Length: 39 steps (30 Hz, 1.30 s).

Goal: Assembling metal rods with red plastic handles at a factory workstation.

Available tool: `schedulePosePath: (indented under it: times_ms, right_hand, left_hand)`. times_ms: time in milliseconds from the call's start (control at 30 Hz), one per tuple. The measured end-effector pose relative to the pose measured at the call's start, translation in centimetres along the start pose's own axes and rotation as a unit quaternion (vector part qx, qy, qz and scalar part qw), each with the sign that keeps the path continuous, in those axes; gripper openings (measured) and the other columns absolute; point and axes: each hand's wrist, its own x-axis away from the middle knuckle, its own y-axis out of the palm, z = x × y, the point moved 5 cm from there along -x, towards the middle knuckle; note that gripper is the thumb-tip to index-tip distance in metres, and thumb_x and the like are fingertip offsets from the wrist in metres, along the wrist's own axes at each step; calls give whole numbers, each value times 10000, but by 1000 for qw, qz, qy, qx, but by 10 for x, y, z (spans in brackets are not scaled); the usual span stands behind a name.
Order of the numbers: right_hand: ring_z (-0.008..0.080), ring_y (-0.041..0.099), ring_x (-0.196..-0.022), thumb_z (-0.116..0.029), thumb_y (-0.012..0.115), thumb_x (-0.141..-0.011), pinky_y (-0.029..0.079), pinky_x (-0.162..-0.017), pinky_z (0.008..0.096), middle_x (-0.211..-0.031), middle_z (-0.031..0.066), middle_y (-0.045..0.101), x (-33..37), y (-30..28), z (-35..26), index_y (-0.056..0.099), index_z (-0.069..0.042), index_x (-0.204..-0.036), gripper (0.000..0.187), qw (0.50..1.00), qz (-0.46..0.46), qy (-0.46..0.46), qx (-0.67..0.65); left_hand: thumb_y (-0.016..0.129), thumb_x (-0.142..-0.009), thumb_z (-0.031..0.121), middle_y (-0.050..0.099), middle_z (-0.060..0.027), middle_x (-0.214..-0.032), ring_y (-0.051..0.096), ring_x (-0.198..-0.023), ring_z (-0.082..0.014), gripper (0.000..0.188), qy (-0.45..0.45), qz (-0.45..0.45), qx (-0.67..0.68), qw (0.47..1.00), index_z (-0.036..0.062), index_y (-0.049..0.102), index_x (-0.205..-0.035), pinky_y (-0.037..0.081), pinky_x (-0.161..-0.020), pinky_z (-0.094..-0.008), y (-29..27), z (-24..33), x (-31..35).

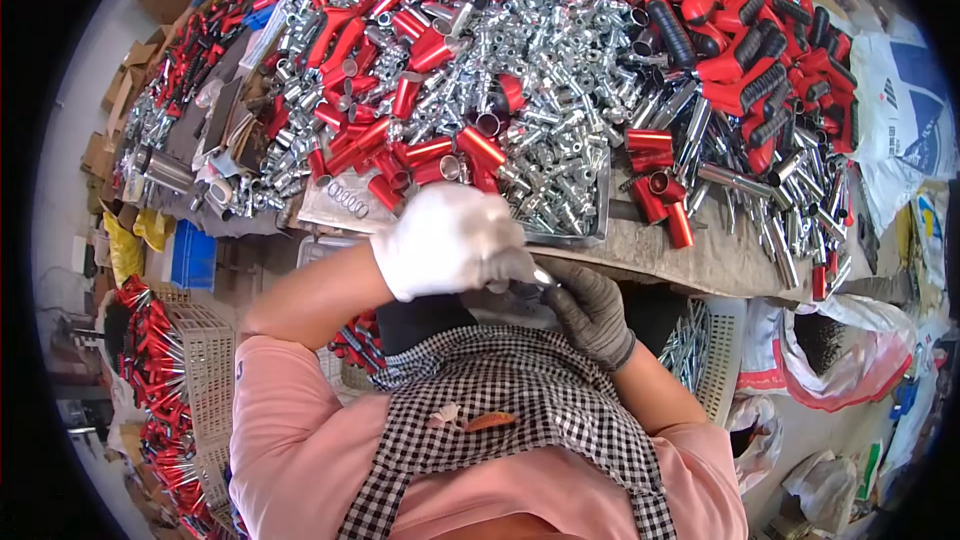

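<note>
In front of my apron my two gloved hands meet, just below the table's near edge. My left hand (447,240), in a white glove with greyed fingertips, is curled closed and slightly blurred; what lies inside its fingers is hidden. Closed in a pinch, my right hand (595,315) in a dark grey glove grips a small shiny metal piece (543,277) that points toward the left fingertips. Beyond the hands, a metal tray (596,225) holds a heap of silvery metal fittings (560,90). Red tubes (482,146) lie over and beside this heap.
Red-and-black handles (745,70) are piled at the right, above chrome tubes (780,205). A coil spring (348,198) rests on the table's left part. Plastic crates (208,370) of red parts stand at lower left; a white sack (840,345) is at lower right.
</note>
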Motion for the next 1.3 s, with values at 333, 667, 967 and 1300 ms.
schedulePosePath:
  times_ms: [333, 667, 967, 1300]
  right_hand:
    - [207, 491, -1276, -255, 908, -704, 401, -1070, 397, -1383, 76, 520, 9, 29, -4, 366, -72, -1471, 956, 958, 64, -51, -275]
    - [111, 602, -972, -209, 685, -927, 500, -862, 279, -1092, 56, 661, 36, 4, 24, 581, 22, -1270, 427, 990, 85, 106, -40]
    - [86, 595, -720, -169, 620, -888, 484, -638, 216, -921, 63, 689, 51, -49, -8, 642, 28, -1145, 325, 927, 283, 132, -208]
    - [183, 682, -891, -95, 646, -854, 550, -827, 312, -927, 102, 686, 53, -65, -27, 604, 60, -1122, 313, 934, 324, -9, -149]
  left_hand:
    - [695, -772, -6, 587, -148, -1119, 632, -1027, -239, 531, -129, 53, 598, 789, -10, 487, -1261, 531, -873, -390, 35, 48, 9]
    - [574, -924, 70, 656, -111, -685, 658, -611, -220, 136, -276, 195, 224, 914, 5, 685, -968, 521, -568, -313, -10, 16, -12]
    - [668, -864, 293, 676, -240, -1014, 675, -918, -369, 512, -268, -113, -102, 951, 63, 540, -1304, 542, -819, -460, 48, -75, -133]
    - [653, -957, 200, 667, -105, -965, 680, -816, -171, 364, -231, 114, 385, 886, -83, 619, -1184, 537, -744, -278, 7, -34, -36]
